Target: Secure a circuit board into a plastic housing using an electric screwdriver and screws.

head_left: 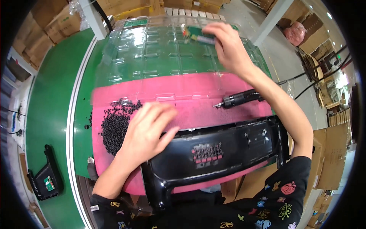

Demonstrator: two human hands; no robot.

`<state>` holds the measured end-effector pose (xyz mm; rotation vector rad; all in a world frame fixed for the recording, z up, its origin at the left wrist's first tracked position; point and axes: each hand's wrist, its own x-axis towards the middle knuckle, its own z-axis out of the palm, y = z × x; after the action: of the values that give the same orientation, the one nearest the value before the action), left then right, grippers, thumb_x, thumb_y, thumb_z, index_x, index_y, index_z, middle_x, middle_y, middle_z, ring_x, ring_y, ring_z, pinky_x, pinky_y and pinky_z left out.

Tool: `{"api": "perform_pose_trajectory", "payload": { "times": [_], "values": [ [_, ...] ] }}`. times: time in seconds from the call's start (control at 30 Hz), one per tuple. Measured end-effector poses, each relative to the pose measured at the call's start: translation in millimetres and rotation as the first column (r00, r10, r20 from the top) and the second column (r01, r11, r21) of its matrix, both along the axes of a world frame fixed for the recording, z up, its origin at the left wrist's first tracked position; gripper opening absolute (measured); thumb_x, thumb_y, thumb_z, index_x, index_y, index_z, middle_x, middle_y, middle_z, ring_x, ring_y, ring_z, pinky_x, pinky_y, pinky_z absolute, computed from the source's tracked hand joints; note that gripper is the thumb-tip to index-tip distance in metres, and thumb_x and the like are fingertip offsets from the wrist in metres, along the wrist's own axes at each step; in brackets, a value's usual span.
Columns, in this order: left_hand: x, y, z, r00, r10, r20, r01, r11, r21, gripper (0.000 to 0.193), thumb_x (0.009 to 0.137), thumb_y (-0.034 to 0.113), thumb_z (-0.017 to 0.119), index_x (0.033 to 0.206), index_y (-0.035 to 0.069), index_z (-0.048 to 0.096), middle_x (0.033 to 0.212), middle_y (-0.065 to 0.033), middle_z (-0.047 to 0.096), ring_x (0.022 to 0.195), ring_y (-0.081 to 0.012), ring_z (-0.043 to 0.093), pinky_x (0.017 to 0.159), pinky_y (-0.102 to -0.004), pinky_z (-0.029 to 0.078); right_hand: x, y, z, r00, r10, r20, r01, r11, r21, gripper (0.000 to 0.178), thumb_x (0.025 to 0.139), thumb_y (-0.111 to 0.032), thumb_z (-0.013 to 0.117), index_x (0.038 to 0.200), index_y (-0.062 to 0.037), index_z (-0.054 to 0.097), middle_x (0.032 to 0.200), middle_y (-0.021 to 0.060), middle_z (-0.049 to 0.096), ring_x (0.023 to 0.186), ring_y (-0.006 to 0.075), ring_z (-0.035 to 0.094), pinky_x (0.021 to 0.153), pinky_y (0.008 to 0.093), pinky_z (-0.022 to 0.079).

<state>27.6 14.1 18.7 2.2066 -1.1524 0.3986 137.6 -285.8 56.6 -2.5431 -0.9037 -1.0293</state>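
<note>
My right hand [228, 45] grips a green circuit board [198, 34] by its right end, over the clear plastic tray [160, 49] at the far side of the mat. Lighter parts on the board are smeared by motion. Slightly blurred, my left hand [148, 128] has its thumb and fingers apart and nothing visible in them. It is between a heap of small black screws [114, 131] and the left end of a black plastic housing [228, 149]. The housing lies across the near part of the pink mat [183, 86], with a slotted patch in its middle.
A black electric screwdriver [240, 99] rests on the mat's right side, its cable running off right. On the green bench [57, 114] at left sits another black housing [45, 179] with a green board inside. Metal posts and cardboard boxes [57, 26] stand around.
</note>
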Motion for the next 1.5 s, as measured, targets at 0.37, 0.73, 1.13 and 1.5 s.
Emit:
{"api": "perform_pose_trajectory", "payload": {
  "times": [0.37, 0.73, 1.13, 1.5],
  "values": [
    [-26, -9, 17, 0.976, -0.039, 0.214, 0.056, 0.996, -0.074, 0.073, 0.058, 0.015, 0.084, 0.126, 0.004, 0.06, 0.107, -0.0124, 0.063, 0.102, -0.0327, 0.059, 0.087, -0.0423, 0.048, -198, 57, 29, 0.93, 0.151, -0.336, -0.041, 0.949, 0.314, 0.032, 0.083, 0.007, 0.059, 0.113, -0.0033, 0.061, 0.095, 0.0102, 0.067, 0.087, 0.0294, 0.063, 0.083, 0.0377, 0.045],
    [-30, -1, 8, 0.85, -0.502, -0.157, 0.506, 0.862, -0.018, 0.064, 0.051, 0.028, 0.086, 0.105, 0.001, 0.067, 0.079, -0.0087, 0.064, 0.067, -0.0262, 0.061, 0.06, -0.0346, 0.05, -260, 29, 20, 0.599, 0.089, -0.796, 0.039, 0.989, 0.14, 0.042, 0.077, -0.025, 0.08, 0.106, -0.0029, 0.06, 0.089, 0.0115, 0.065, 0.084, 0.0304, 0.063, 0.083, 0.0389, 0.046],
    [-39, -7, 2, 0.788, -0.54, -0.295, 0.571, 0.821, 0.02, 0.057, 0.055, 0.033, 0.087, 0.099, 0.002, 0.068, 0.072, -0.0052, 0.06, 0.063, -0.023, 0.058, 0.054, -0.0321, 0.046, -292, 22, -15, 0.696, 0.085, -0.713, 0.046, 0.986, 0.162, 0.056, 0.063, -0.032, 0.089, 0.104, -0.0031, 0.066, 0.086, 0.0068, 0.064, 0.084, 0.0241, 0.062, 0.098, 0.0413, 0.043],
    [-43, -19, -2, 0.94, -0.242, -0.24, 0.311, 0.896, 0.316, 0.067, 0.06, 0.031, 0.084, 0.118, 0.005, 0.062, 0.103, -0.0081, 0.061, 0.085, -0.0277, 0.062, 0.069, -0.0376, 0.051, -257, -5, -51, 0.681, 0.146, -0.718, 0.137, 0.938, 0.32, 0.057, 0.066, -0.011, 0.083, 0.119, -0.0023, 0.062, 0.121, 0.0119, 0.062, 0.114, 0.0309, 0.056, 0.099, 0.0393, 0.045]
  ]
}}
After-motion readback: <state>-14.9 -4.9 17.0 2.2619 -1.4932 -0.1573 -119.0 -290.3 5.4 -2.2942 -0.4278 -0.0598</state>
